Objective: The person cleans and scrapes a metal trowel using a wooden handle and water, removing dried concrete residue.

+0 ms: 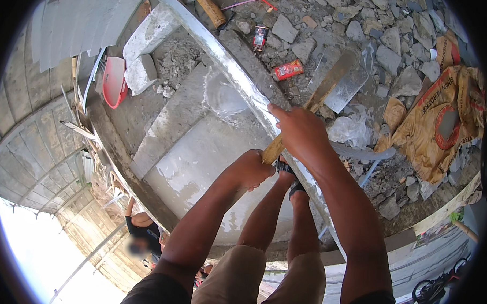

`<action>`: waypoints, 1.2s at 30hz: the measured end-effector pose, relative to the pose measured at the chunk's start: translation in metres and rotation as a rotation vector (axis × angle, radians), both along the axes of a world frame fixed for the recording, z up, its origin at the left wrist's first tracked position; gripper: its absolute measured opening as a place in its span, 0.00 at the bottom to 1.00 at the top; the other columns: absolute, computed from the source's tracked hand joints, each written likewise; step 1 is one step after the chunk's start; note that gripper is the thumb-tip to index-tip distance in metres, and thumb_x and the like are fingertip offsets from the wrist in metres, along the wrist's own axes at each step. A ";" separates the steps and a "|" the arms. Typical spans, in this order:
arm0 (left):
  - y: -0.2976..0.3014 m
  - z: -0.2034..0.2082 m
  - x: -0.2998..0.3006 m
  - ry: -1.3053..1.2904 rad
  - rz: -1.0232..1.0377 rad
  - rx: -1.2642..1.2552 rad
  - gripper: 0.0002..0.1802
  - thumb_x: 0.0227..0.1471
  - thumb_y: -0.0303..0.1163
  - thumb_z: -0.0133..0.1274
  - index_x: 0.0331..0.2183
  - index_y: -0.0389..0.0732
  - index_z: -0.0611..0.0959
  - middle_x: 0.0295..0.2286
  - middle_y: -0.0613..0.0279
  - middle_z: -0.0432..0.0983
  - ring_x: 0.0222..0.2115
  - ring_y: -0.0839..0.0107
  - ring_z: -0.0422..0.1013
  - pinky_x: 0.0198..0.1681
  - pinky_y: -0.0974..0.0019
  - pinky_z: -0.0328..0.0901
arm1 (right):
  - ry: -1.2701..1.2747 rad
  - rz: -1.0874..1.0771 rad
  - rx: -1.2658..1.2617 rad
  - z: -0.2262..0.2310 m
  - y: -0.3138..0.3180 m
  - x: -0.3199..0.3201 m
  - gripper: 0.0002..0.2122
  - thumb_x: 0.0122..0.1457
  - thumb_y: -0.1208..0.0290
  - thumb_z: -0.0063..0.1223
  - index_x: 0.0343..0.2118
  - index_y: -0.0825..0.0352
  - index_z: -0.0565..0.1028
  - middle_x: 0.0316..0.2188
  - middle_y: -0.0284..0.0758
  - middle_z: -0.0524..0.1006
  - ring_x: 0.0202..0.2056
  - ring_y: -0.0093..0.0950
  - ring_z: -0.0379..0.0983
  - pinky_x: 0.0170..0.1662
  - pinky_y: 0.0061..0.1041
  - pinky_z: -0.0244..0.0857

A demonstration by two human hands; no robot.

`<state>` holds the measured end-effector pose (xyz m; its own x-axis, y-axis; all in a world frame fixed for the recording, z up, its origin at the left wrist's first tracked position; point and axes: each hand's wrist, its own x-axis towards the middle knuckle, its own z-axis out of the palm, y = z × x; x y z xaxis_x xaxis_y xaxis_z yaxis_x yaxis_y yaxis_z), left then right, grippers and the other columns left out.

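A wooden-handled hoe [325, 91] slants from lower left to upper right across the middle, its broad grey metal blade [343, 94] over the rubble. My left hand [251, 169] is closed round the lower part of the handle. Farther up, my right hand [299, 130] grips the same handle, its index finger against the pale, wet-looking edge beam [225, 57]. Left of my hands lies a smooth wet grey cement surface [187, 155], with a rougher grey mound [177, 61] behind it.
Broken concrete [389, 58], a crumpled plastic bag [351, 129] and a torn brown cement sack [443, 121] lie at right. A red can [287, 70] sits beyond the beam. At far left are a red basin [114, 82] and, lower down, another person [144, 234].
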<state>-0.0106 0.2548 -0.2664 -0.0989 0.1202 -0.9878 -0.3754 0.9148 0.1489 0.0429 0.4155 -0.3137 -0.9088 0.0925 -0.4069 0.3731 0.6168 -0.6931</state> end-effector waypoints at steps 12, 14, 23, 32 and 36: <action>0.007 -0.003 0.023 0.106 -0.164 -0.115 0.26 0.48 0.35 0.59 0.47 0.34 0.73 0.24 0.50 0.79 0.22 0.59 0.78 0.23 0.57 0.71 | -0.020 -0.126 0.173 -0.002 -0.006 0.002 0.19 0.59 0.69 0.55 0.55 0.55 0.75 0.28 0.41 0.76 0.29 0.40 0.78 0.30 0.40 0.70; 0.005 -0.008 0.029 0.456 -0.436 -0.023 0.25 0.49 0.29 0.56 0.49 0.37 0.71 0.26 0.44 0.80 0.27 0.47 0.79 0.33 0.52 0.72 | 0.012 -0.172 0.289 -0.017 0.011 0.049 0.19 0.59 0.70 0.56 0.54 0.56 0.76 0.28 0.39 0.75 0.28 0.38 0.78 0.29 0.38 0.70; 0.042 -0.047 0.027 0.400 -0.409 0.102 0.25 0.51 0.36 0.60 0.48 0.39 0.71 0.31 0.39 0.80 0.37 0.40 0.77 0.40 0.45 0.71 | -0.347 0.034 0.812 -0.122 0.114 0.194 0.22 0.55 0.73 0.51 0.56 0.58 0.75 0.46 0.39 0.76 0.58 0.38 0.65 0.67 0.49 0.44; 0.083 -0.068 0.011 0.554 -0.447 0.129 0.32 0.51 0.31 0.56 0.57 0.37 0.65 0.31 0.35 0.79 0.34 0.38 0.77 0.38 0.46 0.71 | -0.521 -0.150 0.745 -0.208 0.071 0.134 0.26 0.63 0.71 0.40 0.66 0.66 0.60 0.71 0.44 0.48 0.72 0.43 0.38 0.71 0.48 0.36; 0.068 -0.060 0.001 0.586 -0.358 0.187 0.29 0.50 0.28 0.52 0.55 0.35 0.69 0.30 0.37 0.79 0.32 0.43 0.78 0.35 0.52 0.71 | -0.676 -0.652 0.245 -0.242 0.043 0.117 0.22 0.59 0.70 0.48 0.57 0.66 0.69 0.61 0.44 0.63 0.64 0.43 0.56 0.63 0.42 0.56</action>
